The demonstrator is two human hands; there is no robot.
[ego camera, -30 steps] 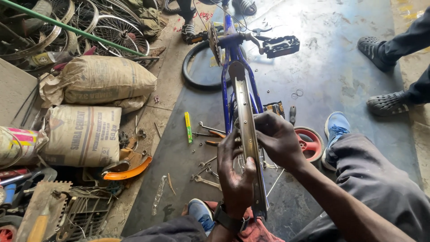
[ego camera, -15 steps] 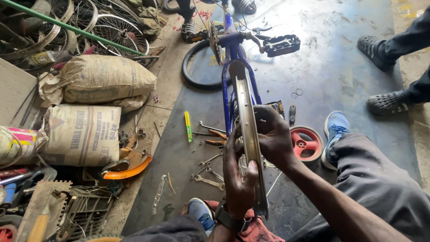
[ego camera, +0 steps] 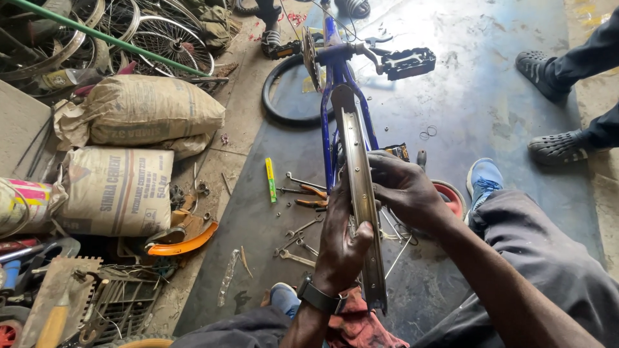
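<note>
A metal bicycle wheel rim (ego camera: 356, 154) stands on edge in front of me, set in the blue bicycle frame (ego camera: 334, 71). My left hand (ego camera: 340, 245) wraps around the rim's near part, thumb on its inner face. My right hand (ego camera: 403, 190) is closed on the rim's right side a little farther up, fingers curled at the spokes (ego camera: 393, 235). A black watch (ego camera: 319, 298) sits on my left wrist. A black pedal (ego camera: 407, 62) sticks out at the frame's far end.
Wrenches and pliers (ego camera: 303, 190) lie on the dark floor left of the rim, beside a green-yellow tube (ego camera: 271, 179). Cement sacks (ego camera: 119, 190) and old wheels (ego camera: 155, 32) pile up at left. Another person's feet in black clogs (ego camera: 558, 145) stand at right. A black tyre (ego camera: 284, 96) lies beyond.
My right hand has slid slightly down and inward along the rim's right side. The left hand keeps its hold on the rim.
</note>
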